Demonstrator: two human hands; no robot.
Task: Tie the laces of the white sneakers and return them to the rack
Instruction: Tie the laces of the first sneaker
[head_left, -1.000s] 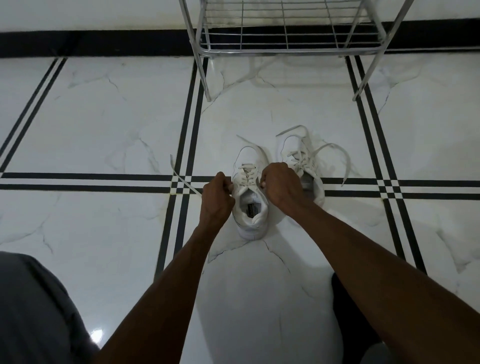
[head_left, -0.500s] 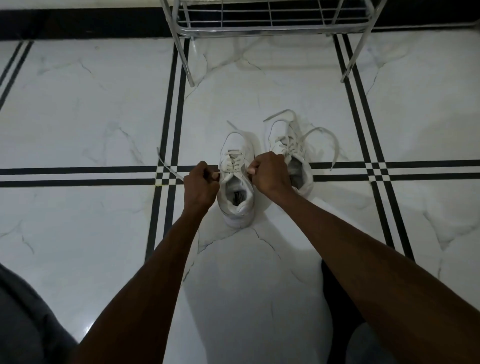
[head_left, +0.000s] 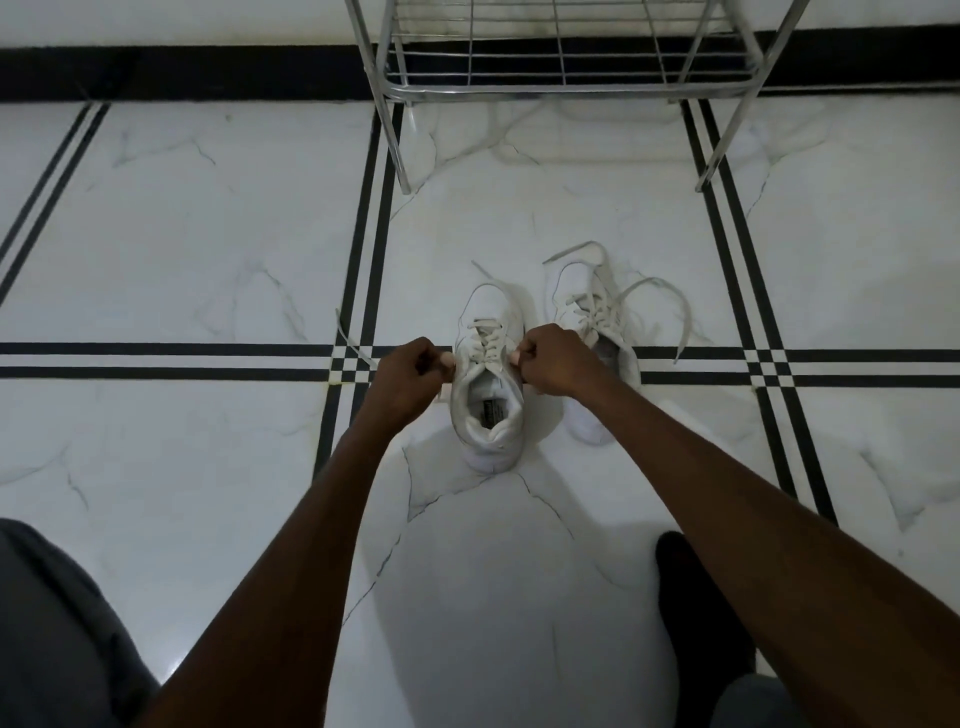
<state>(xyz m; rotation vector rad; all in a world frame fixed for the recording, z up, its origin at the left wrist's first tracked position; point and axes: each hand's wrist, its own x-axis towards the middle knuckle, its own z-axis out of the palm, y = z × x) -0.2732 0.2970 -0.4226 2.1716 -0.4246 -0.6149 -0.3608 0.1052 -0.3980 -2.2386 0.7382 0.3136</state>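
Two white sneakers stand side by side on the marble floor, toes pointing away from me. At the left sneaker (head_left: 488, 410), my left hand (head_left: 408, 376) is closed on a lace at the shoe's left side. My right hand (head_left: 553, 361) is closed on a lace at its right side. A loose lace end (head_left: 353, 345) trails out over the floor to the left. Partly behind my right hand, the right sneaker (head_left: 597, 332) has untied laces spread in loops on the floor.
A metal wire shoe rack (head_left: 561, 88) stands against the wall just beyond the sneakers, its lowest shelf bare. White marble floor (head_left: 208, 234) with black stripe lines spreads all around. My grey-clad knee (head_left: 57, 639) is at bottom left, a dark foot (head_left: 691, 597) at bottom right.
The view has shifted a little. My two hands have drawn slightly apart at the shoe's sides, pulling the laces outward. The sneakers have not moved.
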